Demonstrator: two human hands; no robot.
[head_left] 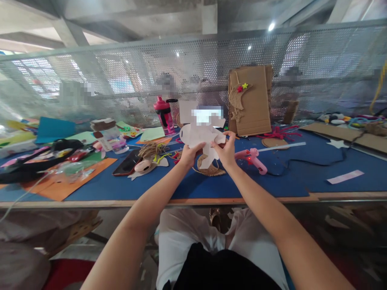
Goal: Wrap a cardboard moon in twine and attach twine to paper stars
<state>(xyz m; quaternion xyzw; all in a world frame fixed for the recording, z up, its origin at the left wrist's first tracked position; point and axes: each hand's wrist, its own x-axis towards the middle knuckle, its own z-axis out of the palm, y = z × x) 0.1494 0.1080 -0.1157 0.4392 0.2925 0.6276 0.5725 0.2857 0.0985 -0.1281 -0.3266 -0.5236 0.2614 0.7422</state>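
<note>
Showing a white paper cut-out, its upper part obscured by blurring, grasped at the edges between the left hand and right hand above a blue-covered table. A pink glue gun is lying just right of the right hand. A clear plastic container, its contents hard to make out, and a pink bottle are placed farther left. A perforated metal screen is seen beyond.

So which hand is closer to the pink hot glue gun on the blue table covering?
The right. The right hand is just left of and slightly above the pink hot glue gun, not touching it. The left hand is farther left, on the other side of the white paper cutout.
</note>
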